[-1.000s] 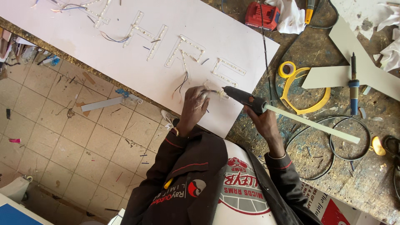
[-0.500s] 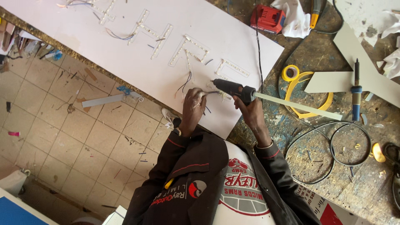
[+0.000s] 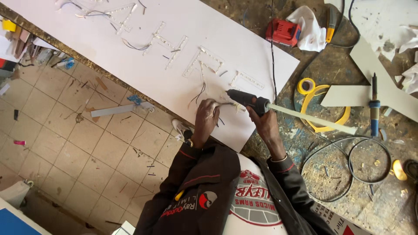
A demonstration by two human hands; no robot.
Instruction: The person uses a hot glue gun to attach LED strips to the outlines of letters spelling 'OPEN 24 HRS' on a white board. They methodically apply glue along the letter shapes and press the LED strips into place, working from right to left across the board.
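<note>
A large white board (image 3: 130,74) lies on the workbench, with letter shapes (image 3: 202,61) built from small white light strips and thin wires. My left hand (image 3: 206,117) rests on the board's near edge and pinches a short white strip with dark wires (image 3: 226,105). In my right hand (image 3: 265,124) is a black glue gun (image 3: 246,99). A long pale glue stick (image 3: 311,118) juts out of its back to the right. The gun's nozzle points left and almost touches the strip held by my left fingers.
On the stained bench to the right lie a yellow tape roll (image 3: 306,85), a blue-handled soldering iron (image 3: 374,109), looped black cable (image 3: 348,169), a red box (image 3: 283,31), a white cloth (image 3: 310,27) and white offcuts (image 3: 348,95). Tiled floor (image 3: 87,148) lies below left.
My right hand has swung the glue gun leftward, bringing its nozzle up to the strip in my left hand. My left hand has stayed on the board's edge.
</note>
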